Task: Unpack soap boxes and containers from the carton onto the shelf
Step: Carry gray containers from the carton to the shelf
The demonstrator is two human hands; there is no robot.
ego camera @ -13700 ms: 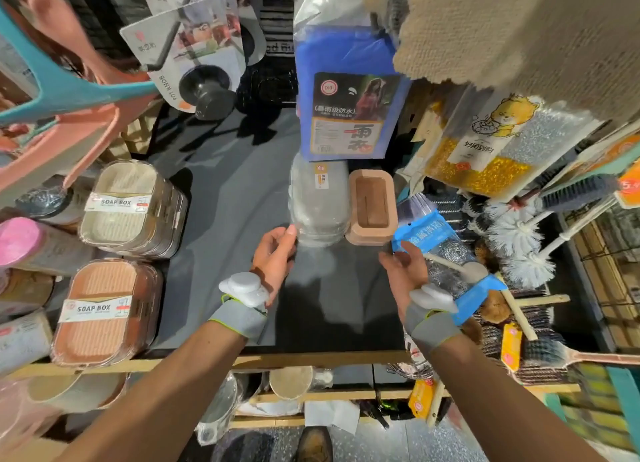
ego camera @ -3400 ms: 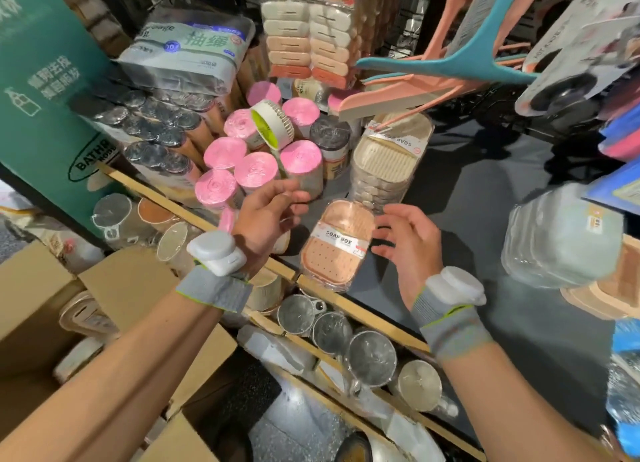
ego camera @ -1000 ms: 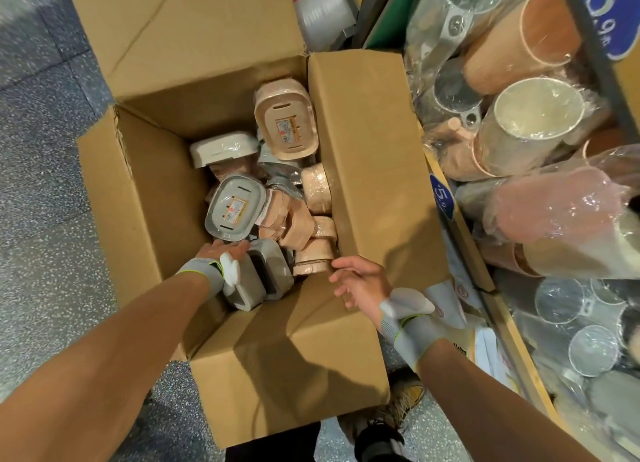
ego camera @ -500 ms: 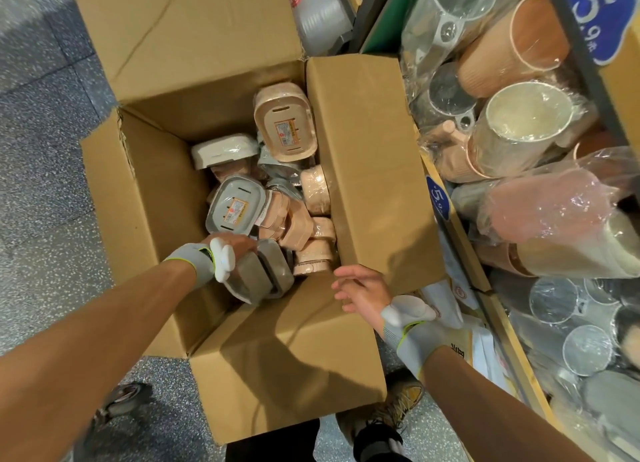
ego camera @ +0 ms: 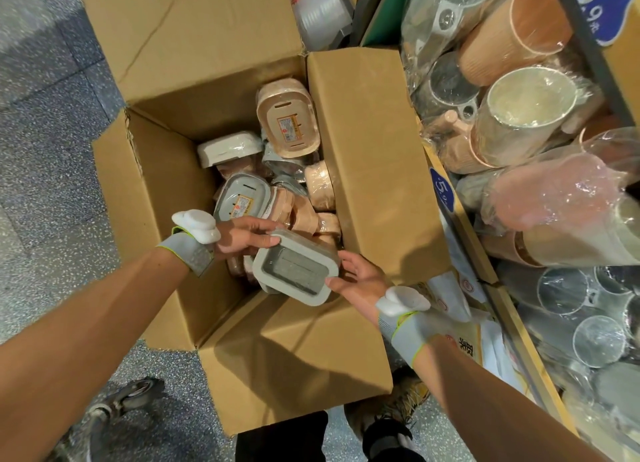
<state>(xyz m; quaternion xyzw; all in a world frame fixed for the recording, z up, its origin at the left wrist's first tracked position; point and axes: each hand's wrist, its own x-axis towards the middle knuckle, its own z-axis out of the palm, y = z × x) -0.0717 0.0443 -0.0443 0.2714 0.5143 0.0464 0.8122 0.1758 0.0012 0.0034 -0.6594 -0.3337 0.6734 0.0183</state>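
Grey soap box [ego camera: 296, 267], gripped at both ends: left hand [ego camera: 242, 241] curls over its far-left corner, right hand [ego camera: 360, 279] round the near-right. Its long axis runs hand to hand, just above the carton [ego camera: 173, 198]. The shelf [ego camera: 464, 219] lies on the right hand's side.

Blue price tag [ego camera: 441, 190] on shelf edge [ego camera: 465, 226] reads 5.9, 2nd blue tag [ego camera: 594, 9] top right shows .9 only, stickers [ego camera: 242, 205] on soap boxes [ego camera: 287, 122] in carton [ego camera: 363, 149] too small to read.
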